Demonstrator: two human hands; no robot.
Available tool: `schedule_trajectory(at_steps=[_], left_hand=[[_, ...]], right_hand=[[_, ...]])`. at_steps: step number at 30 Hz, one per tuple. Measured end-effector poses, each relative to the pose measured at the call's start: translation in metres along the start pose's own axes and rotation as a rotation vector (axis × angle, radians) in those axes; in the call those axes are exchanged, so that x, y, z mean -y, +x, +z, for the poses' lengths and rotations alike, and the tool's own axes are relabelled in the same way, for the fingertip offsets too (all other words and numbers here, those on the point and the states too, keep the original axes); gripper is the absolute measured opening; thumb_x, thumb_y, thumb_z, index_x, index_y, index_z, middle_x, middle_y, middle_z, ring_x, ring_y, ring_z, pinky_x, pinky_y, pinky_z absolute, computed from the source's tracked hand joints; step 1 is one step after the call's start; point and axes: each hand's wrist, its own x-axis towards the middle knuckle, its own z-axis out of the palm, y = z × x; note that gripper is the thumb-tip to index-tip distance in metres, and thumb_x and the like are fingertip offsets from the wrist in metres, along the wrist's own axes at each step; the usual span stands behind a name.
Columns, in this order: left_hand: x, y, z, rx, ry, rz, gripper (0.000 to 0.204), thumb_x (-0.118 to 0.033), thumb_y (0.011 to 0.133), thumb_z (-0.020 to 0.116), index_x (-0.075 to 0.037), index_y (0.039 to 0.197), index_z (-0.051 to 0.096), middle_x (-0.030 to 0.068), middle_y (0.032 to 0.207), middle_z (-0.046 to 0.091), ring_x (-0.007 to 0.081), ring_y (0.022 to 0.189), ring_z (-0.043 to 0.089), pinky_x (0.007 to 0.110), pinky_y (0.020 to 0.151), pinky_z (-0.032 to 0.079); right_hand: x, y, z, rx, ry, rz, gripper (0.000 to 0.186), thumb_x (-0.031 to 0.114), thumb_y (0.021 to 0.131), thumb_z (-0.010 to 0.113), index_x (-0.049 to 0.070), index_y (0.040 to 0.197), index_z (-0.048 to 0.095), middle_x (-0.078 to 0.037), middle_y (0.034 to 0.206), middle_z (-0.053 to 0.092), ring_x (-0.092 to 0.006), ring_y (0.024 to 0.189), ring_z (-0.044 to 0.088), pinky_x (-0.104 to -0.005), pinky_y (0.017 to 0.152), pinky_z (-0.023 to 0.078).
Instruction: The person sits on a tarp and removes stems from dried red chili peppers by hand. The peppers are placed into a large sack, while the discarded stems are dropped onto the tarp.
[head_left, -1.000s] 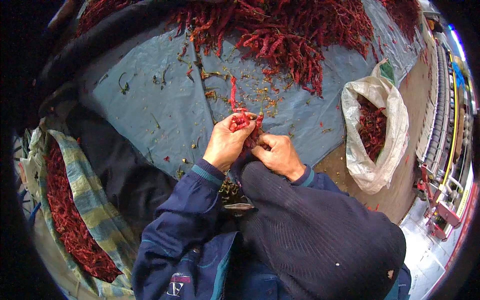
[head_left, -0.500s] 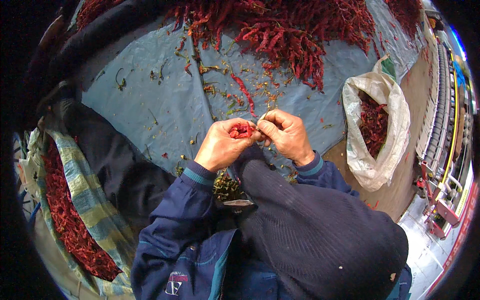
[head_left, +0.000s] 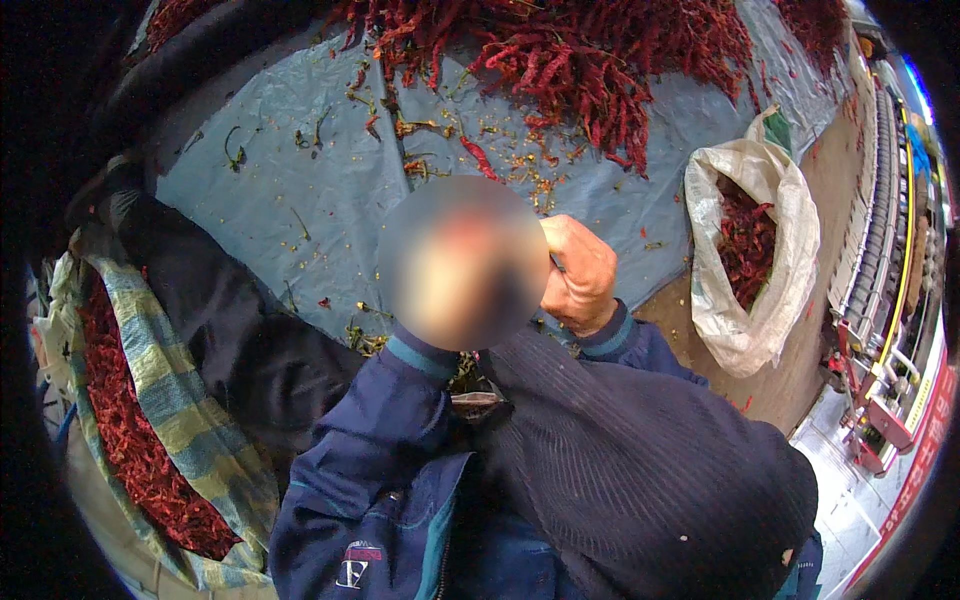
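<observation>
Both my hands are together over the middle of the blue-grey sheet. A round blur covers my left hand (head_left: 450, 275), hiding its fingers; a red smear shows at its top, where dried red chillies lay in its closed grip a moment earlier. My right hand (head_left: 582, 268) is against its right side, fingers curled, the tips lost at the blur's edge. What the right hand pinches cannot be made out. Just beyond the hands, a single red chilli (head_left: 478, 155) lies on the sheet (head_left: 240, 205) among stems and seeds.
A large heap of dried red chillies (head_left: 580, 75) covers the far side. To the right stands an open white woven sack (head_left: 795, 245) with chillies inside; a checked sack (head_left: 165, 370) full of chillies is at the left. Machinery (head_left: 880, 410) lines the right edge. Dark cloth (head_left: 640, 470) covers my lap.
My hands stay together near the same spot; the right hand has turned, with its back and curled knuckles now more visible. The left hand has become blurred. The view has shifted slightly.
</observation>
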Motion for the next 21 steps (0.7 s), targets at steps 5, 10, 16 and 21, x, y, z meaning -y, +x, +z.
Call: schedule_trajectory(at_steps=[5, 10, 16, 21], left_hand=[[-0.028, 0.006, -0.027, -0.003, -0.907, -0.398, 0.047, -0.036, 0.108, 0.043, -0.005, 0.143, 0.044, 0.0094, 0.134, 0.056, 0.0210, 0.117, 0.059, 0.036, 0.100, 0.051], [-0.043, 0.011, -0.036, -0.117, -0.749, -0.564, 0.045, -0.032, 0.108, 0.044, -0.004, 0.142, 0.045, 0.0096, 0.132, 0.057, 0.0207, 0.114, 0.060, 0.035, 0.097, 0.053], [-0.054, 0.015, -0.011, -0.236, -0.457, -0.525, 0.039, -0.028, 0.105, 0.050, -0.004, 0.135, 0.050, 0.0071, 0.123, 0.059, 0.0177, 0.107, 0.060, 0.032, 0.091, 0.052], [-0.057, 0.020, -0.011, -0.267, -0.344, -0.484, 0.034, -0.024, 0.103, 0.054, -0.003, 0.129, 0.054, 0.0050, 0.115, 0.061, 0.0151, 0.101, 0.060, 0.030, 0.087, 0.052]], right_hand=[[-0.007, -0.002, -0.012, 0.289, -0.117, 0.290, 0.009, 0.011, 0.084, 0.067, 0.002, 0.085, 0.065, -0.018, 0.087, 0.067, -0.0365, 0.074, 0.065, -0.0389, 0.063, 0.052], [-0.063, 0.014, 0.004, 0.343, -0.274, 0.430, 0.027, 0.029, 0.090, 0.069, 0.003, 0.082, 0.065, -0.019, 0.079, 0.065, -0.0391, 0.080, 0.066, -0.0473, 0.065, 0.052], [-0.097, 0.074, 0.057, 0.271, -0.477, 0.217, 0.024, 0.024, 0.088, 0.069, 0.000, 0.091, 0.069, -0.017, 0.086, 0.070, -0.0363, 0.085, 0.068, -0.0441, 0.076, 0.054], [-0.056, 0.075, 0.035, 0.351, -0.025, 0.428, 0.022, 0.017, 0.086, 0.074, 0.002, 0.102, 0.071, -0.011, 0.092, 0.074, -0.0168, 0.086, 0.071, -0.0314, 0.076, 0.055]])
